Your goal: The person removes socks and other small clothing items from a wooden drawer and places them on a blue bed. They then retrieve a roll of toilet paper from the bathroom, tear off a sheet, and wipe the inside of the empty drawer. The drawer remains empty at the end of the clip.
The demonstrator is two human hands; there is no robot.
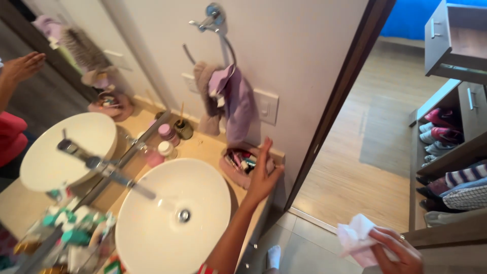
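Beige bathroom counter [203,149] carries a round white basin [172,218] beside a wall mirror [56,101]. At the basin's two o'clock sits a pink pouch [242,165], mouth open upward, its long axis running ten to four. Left hand [264,175], fingers spread wide, touches the pouch's right rim. Right hand [398,251], at four o'clock, pinches a crumpled white tissue [355,238].

left arm: reaches forward and up from the lower middle of the view, forearm bare.
left hand [263,175]: raised, palm turned away, fingers [267,151] straight and close together, thumb spread to the side.
right hand [398,251]: low at the right, fingers curled tight in a pinching grip.
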